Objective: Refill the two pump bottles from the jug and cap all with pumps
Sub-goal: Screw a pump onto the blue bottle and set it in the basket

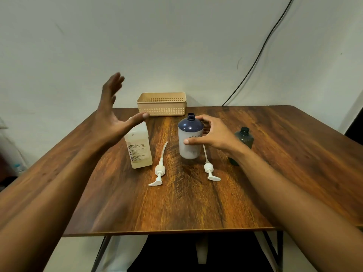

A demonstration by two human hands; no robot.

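Observation:
A translucent jug [140, 149] with a printed label stands left of centre on the wooden table [196, 203]. My left hand [112, 116] hovers open just above its top, fingers spread, not gripping. A dark blue bottle with a white label [189, 138] stands uncapped at the centre; my right hand [212, 134] curls around its right side, thumb on the label. A smaller dark bottle [244, 138], also uncapped, stands to the right, partly hidden by my right wrist. Two white pumps lie flat on the table: one [159, 169] beside the jug, the other [210, 169] in front of the blue bottle.
A beige slotted basket [162, 104] sits at the table's back edge against the wall. A black cable [261, 50] runs down the wall to the back right of the table. The front half of the table holds only the pumps.

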